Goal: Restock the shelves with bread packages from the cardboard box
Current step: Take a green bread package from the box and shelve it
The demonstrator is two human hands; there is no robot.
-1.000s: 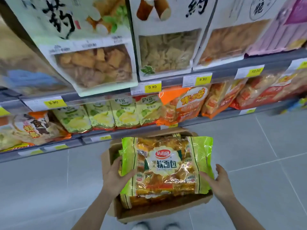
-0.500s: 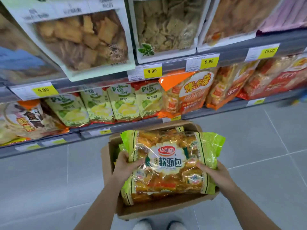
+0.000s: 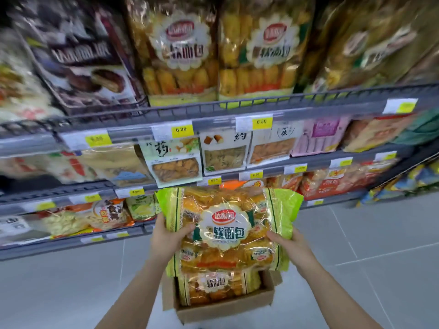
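Pale grey floor tiles (image 3: 370, 236) with thin light grout lines run up to grey metal shelving (image 3: 213, 110) (three tiers in view, the top one wire-fronted). Yellow-and-white price tags (image 3: 175, 131) line its edges, blurred, possibly reading 6.80. Lighting is even.

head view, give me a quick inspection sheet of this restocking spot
surface: grey tiled floor, cardboard box standing open on it.
job's things: bread package held up above the box; at least one more package left inside; matching packages on the top shelf.
clutter: nothing seen on the floor beside the box.
grippers: left hand grips the package's left edge, right hand its right edge.
cables: nothing seen.
surroundings: shelves full of snack bags, with yellow price tags along the rails; edges of the view are blurred.
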